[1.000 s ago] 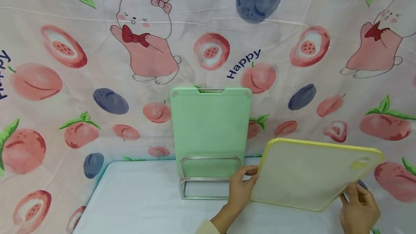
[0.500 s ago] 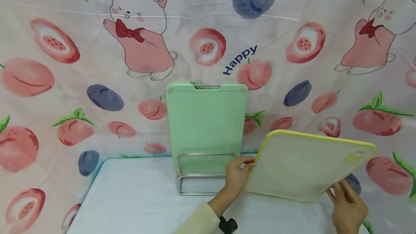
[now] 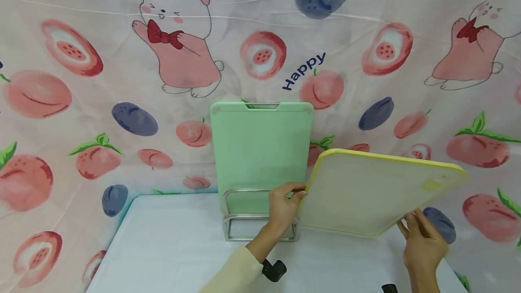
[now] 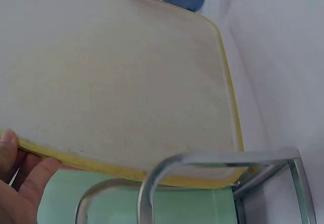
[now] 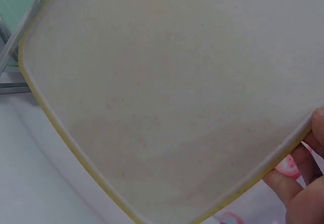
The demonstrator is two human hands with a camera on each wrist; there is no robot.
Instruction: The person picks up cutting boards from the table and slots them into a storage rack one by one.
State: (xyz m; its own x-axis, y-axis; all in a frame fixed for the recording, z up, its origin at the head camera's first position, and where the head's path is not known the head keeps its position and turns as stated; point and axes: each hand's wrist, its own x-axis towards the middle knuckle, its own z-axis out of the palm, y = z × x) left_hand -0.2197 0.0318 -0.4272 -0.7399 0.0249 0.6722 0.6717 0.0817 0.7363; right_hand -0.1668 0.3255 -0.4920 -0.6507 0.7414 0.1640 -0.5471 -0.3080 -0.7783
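Note:
A whitish cutting board with a yellow rim is held tilted above the table, right of the metal rack. My left hand pinches its left edge, in front of the rack. On the lower right edge, my right hand grips it between thumb and fingers. A green cutting board stands upright in the metal wire rack. In the left wrist view a rack loop overlaps the board's near corner. Faint stains and specks mark the board's pale face in the right wrist view.
The rack stands on a white-covered table close to the back. Behind it hangs a cloth printed with fruit and rabbits. A black wrist device shows beside the left sleeve.
Both hands have carried the yellow-rimmed board left and slightly up, so its left edge is closer to the rack. The green board stays in the rack.

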